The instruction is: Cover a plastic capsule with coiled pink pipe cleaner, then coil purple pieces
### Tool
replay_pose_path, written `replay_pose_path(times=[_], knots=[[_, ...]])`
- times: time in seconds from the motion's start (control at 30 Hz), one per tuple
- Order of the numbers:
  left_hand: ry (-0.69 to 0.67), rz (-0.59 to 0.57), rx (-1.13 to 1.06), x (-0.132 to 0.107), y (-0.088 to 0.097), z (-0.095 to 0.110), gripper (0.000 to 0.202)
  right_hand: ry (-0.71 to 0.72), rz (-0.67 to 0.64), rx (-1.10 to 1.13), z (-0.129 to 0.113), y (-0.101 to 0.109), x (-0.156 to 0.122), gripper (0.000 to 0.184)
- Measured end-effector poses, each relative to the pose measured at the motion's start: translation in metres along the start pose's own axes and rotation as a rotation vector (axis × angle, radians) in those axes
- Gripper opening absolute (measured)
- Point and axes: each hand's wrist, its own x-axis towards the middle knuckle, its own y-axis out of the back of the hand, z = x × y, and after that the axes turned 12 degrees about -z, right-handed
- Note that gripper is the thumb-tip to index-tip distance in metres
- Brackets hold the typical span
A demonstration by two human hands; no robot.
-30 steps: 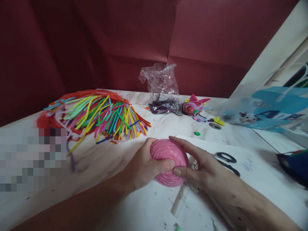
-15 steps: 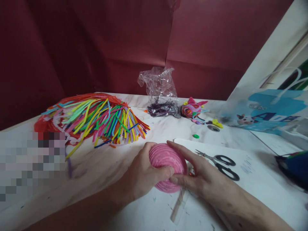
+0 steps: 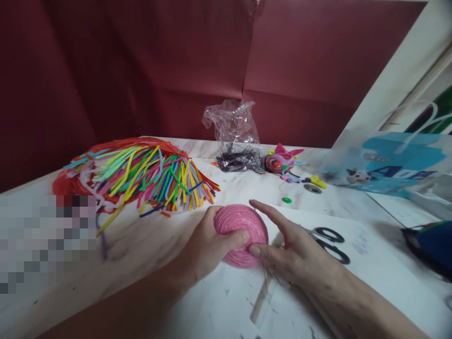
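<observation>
A round pink ball with coiled ridges (image 3: 236, 223) is held up over the white sheet. My left hand (image 3: 206, 249) grips it from the left, with the thumb pressed on its near face. My right hand (image 3: 293, 256) is at its lower right; the thumb touches the ridges while the index finger stretches up, apart from the ball. Its remaining fingers are mostly hidden. A thin strand hangs below the ball near that thumb. Under the right hand lies a translucent stick (image 3: 261, 301). Black-handled scissors (image 3: 330, 242) lie just beyond, their blades partly covered by the hand.
A heap of colourful pipe cleaners (image 3: 162, 176) spreads at the left. Toward the back are a clear plastic bag (image 3: 235, 127) with dark bits, a pink horned figure (image 3: 280, 160), a green piece (image 3: 286, 200) and a metal disc (image 3: 312, 188). A blue-printed bag (image 3: 395, 160) stands right.
The ball has shifted slightly up and left with my left hand. My right index finger has lifted off it, and the right hand has moved a little right, covering the scissor blades.
</observation>
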Motion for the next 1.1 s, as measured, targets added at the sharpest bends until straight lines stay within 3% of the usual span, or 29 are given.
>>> replay_pose_path(times=[0.43, 0.73, 0.97, 1.1], knots=[[-0.005, -0.046, -0.098, -0.002, -0.001, 0.002, 0.048, -0.039, -0.122, 0.251, 0.0, 0.004, 0.002, 0.07], [0.072, 0.03, 0.052, -0.006, -0.007, 0.01, 0.04, -0.025, -0.088, 0.022, -0.003, -0.004, -0.002, 0.061], [0.048, -0.012, -0.067, -0.001, -0.001, 0.005, 0.047, -0.02, -0.128, 0.311, 0.002, 0.002, 0.001, 0.071], [0.073, -0.063, -0.201, 0.0, 0.002, 0.007, 0.048, -0.046, -0.05, 0.387, -0.001, 0.01, 0.001, 0.062]])
